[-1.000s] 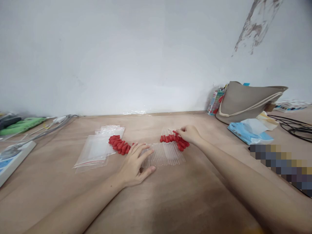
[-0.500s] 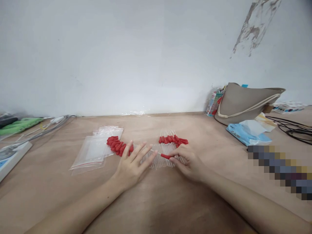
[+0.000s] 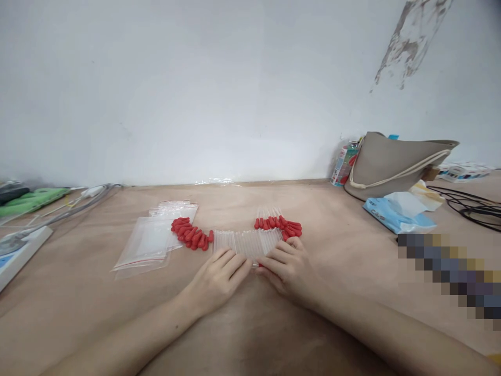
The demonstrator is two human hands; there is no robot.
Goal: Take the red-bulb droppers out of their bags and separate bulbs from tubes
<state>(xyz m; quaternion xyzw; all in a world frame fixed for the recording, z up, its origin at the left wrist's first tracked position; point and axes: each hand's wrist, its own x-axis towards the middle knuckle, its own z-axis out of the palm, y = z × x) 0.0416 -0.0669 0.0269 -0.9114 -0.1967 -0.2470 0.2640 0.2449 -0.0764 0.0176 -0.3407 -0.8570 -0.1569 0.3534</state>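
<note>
A row of clear thin tubes lies side by side on the table in front of both hands. My left hand rests at the near left edge of the row, fingers bent and close together; its fingertips are hidden. At the near right edge, my right hand is closed around a dropper, of which only a bit of red bulb and clear tube shows between the hands. Loose red rubber bulbs form a heap left of the row. Behind the row's right end lie several finished droppers with red bulbs.
Clear zip bags lie at the left, beside a white power strip and a green object. At the right are a grey bag, a bottle, a blue tissue pack and black cables.
Both hands have come down toward me to the near edge of the tube row. The left fingers, spread before, are now bent together. The right hand's dropper has moved nearer and is mostly covered.
</note>
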